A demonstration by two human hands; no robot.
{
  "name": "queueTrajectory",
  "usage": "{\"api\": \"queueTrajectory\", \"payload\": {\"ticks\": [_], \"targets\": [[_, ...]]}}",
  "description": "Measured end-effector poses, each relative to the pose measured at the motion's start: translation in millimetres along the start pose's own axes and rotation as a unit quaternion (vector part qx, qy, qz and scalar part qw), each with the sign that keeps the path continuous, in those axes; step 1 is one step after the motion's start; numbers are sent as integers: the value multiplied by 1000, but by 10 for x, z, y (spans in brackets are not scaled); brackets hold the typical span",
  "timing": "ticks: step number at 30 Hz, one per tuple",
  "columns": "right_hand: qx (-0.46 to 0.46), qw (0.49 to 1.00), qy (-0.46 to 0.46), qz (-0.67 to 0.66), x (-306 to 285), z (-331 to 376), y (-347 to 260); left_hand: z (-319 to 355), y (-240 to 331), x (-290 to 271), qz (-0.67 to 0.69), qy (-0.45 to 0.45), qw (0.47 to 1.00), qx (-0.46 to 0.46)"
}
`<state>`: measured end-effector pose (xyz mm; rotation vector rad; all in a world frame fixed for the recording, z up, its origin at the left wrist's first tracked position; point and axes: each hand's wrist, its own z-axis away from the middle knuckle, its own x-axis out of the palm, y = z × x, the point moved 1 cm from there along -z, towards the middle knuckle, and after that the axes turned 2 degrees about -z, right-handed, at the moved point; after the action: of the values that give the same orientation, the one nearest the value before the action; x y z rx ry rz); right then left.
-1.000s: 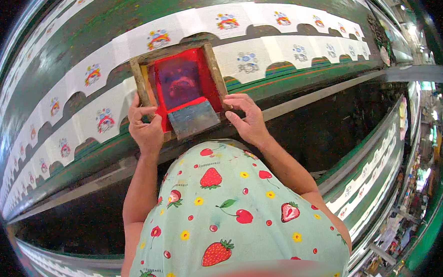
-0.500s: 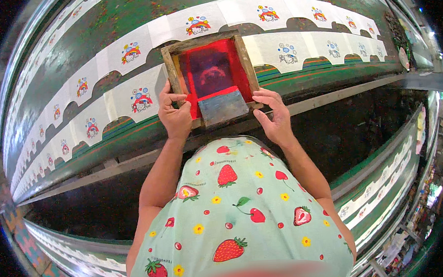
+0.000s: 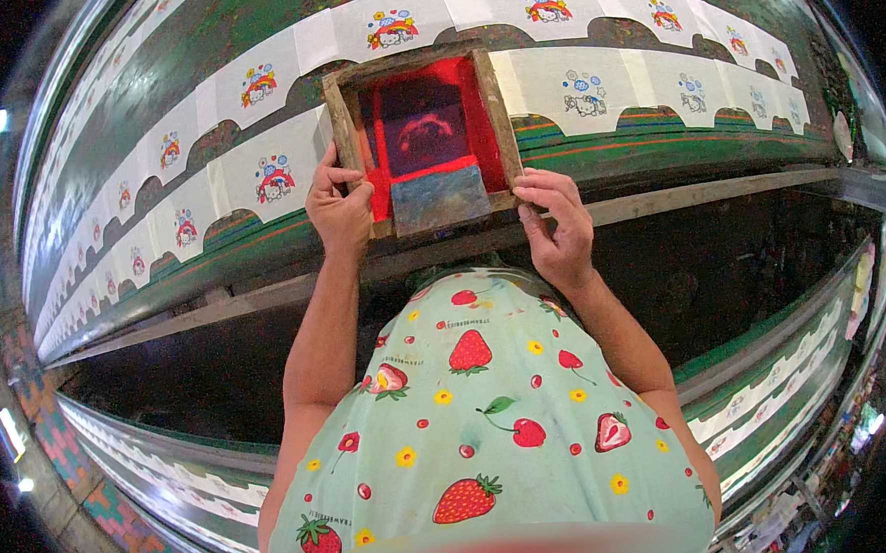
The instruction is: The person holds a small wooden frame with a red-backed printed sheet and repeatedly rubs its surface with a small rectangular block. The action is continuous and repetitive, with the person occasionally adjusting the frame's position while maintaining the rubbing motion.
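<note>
A wooden screen-printing frame [image 3: 496, 113] lies over the near row of white pieces, its dark mesh showing a pale rainbow-like shape. Bright red ink [image 3: 486, 139] lines the inside of the frame. A flat grey-blue squeegee blade [image 3: 441, 200] leans on the frame's near rail. My left hand [image 3: 343, 212] grips the frame's near left corner, thumb and fingers closed on the wood. At the near right corner, my right hand [image 3: 559, 228] holds the rail between thumb and fingers. Whatever lies under the frame is hidden.
Two rows of white cut pieces run along the green table [image 3: 657, 145]. Left of the frame, a near-row piece [image 3: 274, 178] bears a print with red; right of it, a piece [image 3: 586, 94] shows only blue and black. A ledge [image 3: 679, 199] edges the table. Another table stands behind me.
My view has shifted and tilted slightly. The frame sits slightly higher in the picture, with both hands still on its near corners. The squeegee remains against the near rail.
</note>
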<state>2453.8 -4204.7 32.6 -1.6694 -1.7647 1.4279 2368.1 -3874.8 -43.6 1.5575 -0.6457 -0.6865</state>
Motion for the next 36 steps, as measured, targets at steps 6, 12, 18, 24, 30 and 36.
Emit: {"api": "queueTrajectory", "payload": {"ticks": [6, 12, 18, 24, 30, 36], "targets": [[-118, 984, -112, 69, 96, -134, -163, 1, -52, 14, -6, -3, 1000, 4], [-157, 938, -225, 210, 463, -332, -270, 10, -26, 39, -28, -3, 1000, 12], [-174, 900, -300, 265, 464, -554, -356, 36, 55, 103, -60, -1, 998, 24], [-134, 868, -410, 247, 328, -974, -442, 52, 84, 119, -49, -6, 999, 15], [-30, 868, -460, 184, 432, -1584, -198, 63, 103, 153, -76, 4, 996, 43], [-95, 899, -346, 249, 705, -2078, 168, 64, 112, 147, -71, -8, 997, 41]]}}
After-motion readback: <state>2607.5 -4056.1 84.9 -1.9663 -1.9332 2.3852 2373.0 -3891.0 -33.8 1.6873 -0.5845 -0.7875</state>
